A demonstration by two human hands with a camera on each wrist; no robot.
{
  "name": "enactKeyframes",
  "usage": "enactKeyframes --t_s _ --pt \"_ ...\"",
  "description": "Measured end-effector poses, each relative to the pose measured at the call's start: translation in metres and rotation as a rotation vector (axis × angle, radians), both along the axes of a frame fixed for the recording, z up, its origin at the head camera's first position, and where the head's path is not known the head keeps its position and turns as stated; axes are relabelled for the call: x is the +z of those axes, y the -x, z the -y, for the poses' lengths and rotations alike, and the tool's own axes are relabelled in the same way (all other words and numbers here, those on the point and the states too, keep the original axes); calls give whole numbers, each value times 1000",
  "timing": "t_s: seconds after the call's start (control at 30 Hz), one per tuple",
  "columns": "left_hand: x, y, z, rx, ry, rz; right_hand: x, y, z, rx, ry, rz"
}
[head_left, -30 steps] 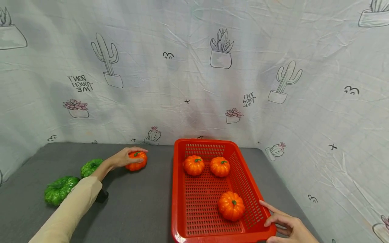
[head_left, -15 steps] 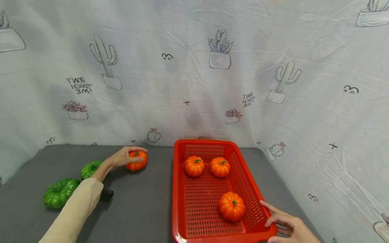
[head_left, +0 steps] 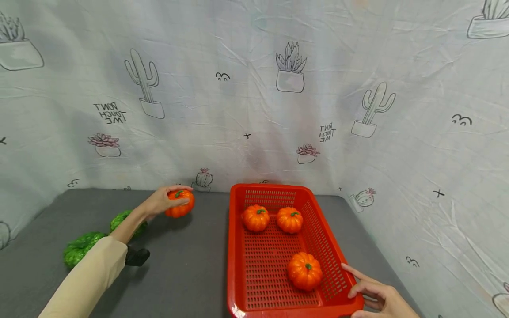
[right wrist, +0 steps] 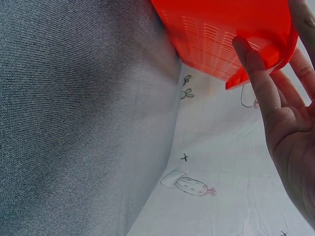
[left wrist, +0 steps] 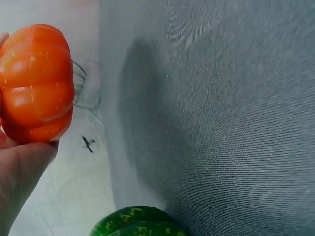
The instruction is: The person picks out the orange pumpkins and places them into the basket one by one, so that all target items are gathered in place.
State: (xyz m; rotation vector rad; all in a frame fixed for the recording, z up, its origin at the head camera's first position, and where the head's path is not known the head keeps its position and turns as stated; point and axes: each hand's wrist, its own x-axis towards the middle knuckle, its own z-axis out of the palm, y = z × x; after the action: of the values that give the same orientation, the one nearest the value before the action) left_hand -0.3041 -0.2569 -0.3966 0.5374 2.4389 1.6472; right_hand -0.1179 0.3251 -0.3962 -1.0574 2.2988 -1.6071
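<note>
My left hand [head_left: 159, 202] grips a small orange pumpkin [head_left: 184, 204] from its left side. In the left wrist view the pumpkin [left wrist: 39, 83] hangs above the grey surface, with a shadow apart from it. At the lower right my right hand [head_left: 377, 293] holds the near right corner of a red plastic basket [head_left: 229, 256]. In the right wrist view its thumb lies on the basket's outer wall [right wrist: 206, 37], with other fingers round the rim. Three orange pumpkins sit in the basket: one back left [head_left: 256, 218], one back right [head_left: 290, 220], one near the front [head_left: 305, 271].
Two green pumpkins lie at the left, one nearer [head_left: 81, 248] and one farther [head_left: 119, 219], both partly behind my left arm. A grey cloth surface [head_left: 191, 265] lies beneath everything. A white curtain [head_left: 254, 110] with cactus drawings stands behind and at the sides.
The left hand has raised the orange pumpkin slightly off the grey surface. My right hand keeps its place at the basket corner, and the basket's pumpkins stay put.
</note>
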Motion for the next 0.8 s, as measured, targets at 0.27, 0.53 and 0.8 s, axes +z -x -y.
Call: enactKeyframes --t_s 0.27,0.53,0.8 --pt "10 -20 -11 -21 -33 41 0 -2 1 -24 -12 25" --pt "23 -32 -25 -46 -11 62 2 -5 0 -46 -24 -38" --pt "41 -52 -42 -46 39 22 4 -5 4 -48 -44 -99"
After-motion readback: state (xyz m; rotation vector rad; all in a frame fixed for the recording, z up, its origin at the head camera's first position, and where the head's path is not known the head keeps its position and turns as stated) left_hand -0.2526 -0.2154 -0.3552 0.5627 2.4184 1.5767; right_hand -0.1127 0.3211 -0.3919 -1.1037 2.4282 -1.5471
